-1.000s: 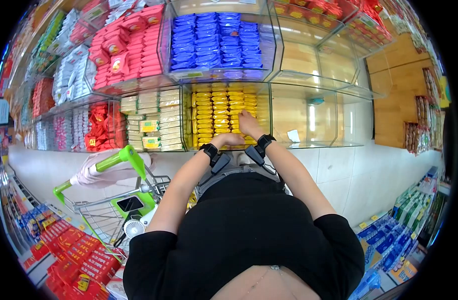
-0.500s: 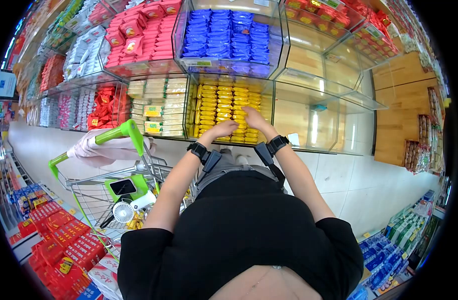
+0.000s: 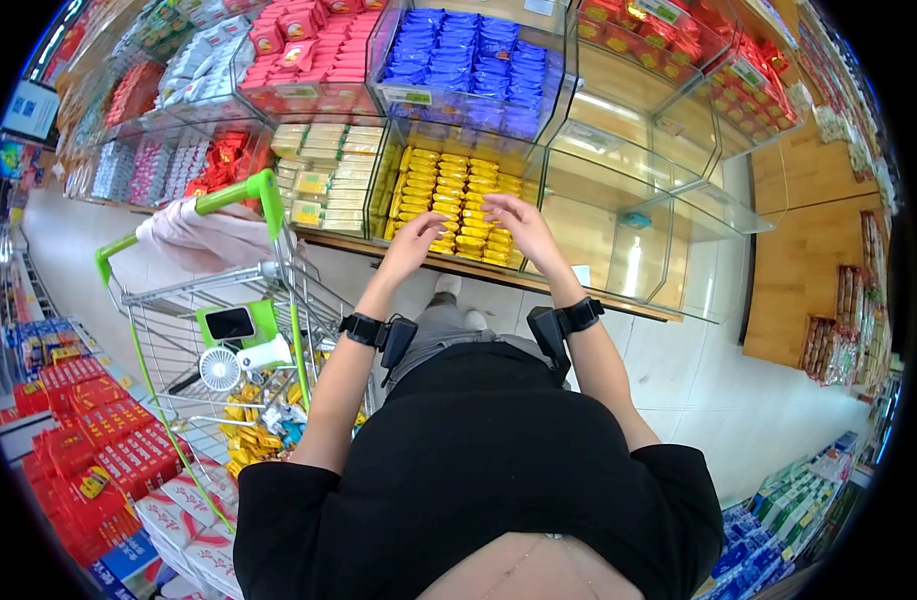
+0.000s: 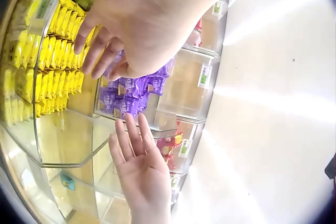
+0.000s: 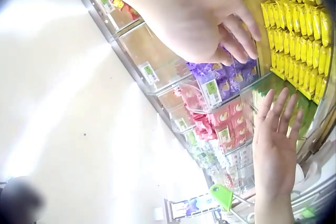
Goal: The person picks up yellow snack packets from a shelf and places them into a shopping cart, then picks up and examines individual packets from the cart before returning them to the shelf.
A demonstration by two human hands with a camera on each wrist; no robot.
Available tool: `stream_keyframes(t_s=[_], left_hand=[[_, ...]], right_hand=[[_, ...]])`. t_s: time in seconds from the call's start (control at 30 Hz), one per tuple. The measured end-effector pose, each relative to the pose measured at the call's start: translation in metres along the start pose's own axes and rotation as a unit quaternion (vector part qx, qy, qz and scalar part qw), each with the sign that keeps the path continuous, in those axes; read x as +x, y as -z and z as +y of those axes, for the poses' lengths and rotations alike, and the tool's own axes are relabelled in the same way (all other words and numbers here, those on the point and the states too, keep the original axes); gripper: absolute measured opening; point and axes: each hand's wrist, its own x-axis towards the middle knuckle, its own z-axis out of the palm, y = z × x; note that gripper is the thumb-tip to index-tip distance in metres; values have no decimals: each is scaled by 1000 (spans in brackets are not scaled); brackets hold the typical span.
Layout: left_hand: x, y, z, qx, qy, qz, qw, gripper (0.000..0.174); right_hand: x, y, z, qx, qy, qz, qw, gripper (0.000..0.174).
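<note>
Yellow snack packets (image 3: 451, 180) stand in neat rows in a clear-walled bin in the head view. My left hand (image 3: 416, 245) is raised over the bin's near left part with relaxed fingers. Level with it on the right, my right hand (image 3: 522, 230) has its fingers spread loosely above the rows. Both wrist views show bare palms and nothing held: the left hand (image 5: 275, 153) appears low in the right wrist view, and the right hand (image 4: 144, 174) low in the left wrist view.
A shopping cart (image 3: 214, 195) with a green handle stands at left, holding yellow packets (image 3: 249, 430) and a small white fan (image 3: 221, 369). Blue packets (image 3: 459, 60) fill the bin behind, and pale packs (image 3: 329, 175) the one at left. Glass walls (image 3: 549, 190) divide the bins.
Both hands have drawn back from the yellow rows toward the body and moved apart, fingers loosening. The head view has shifted, bringing more of the cart and its contents into sight.
</note>
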Motion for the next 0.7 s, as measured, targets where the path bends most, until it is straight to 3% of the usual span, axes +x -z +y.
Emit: stream_keyframes(t_s=[0.07,0.13,0.47,0.7], left_hand=[[-19,-1,7,12,16,16,1000,25],[-37,-3,9,-18,-29,33,999,24],[-132,-18,10,-16,10,120,993,23],[-185,-27,13,-11,29,177,984,23]], right_hand=[[-12,-5,-3,13,24,-30,999,28],[-25,-10,-14,1,1,-39,999,27],[-66,-33,-18,47,24,-106,993,25],[-79,-65,-12,31,18,-211,977,24]])
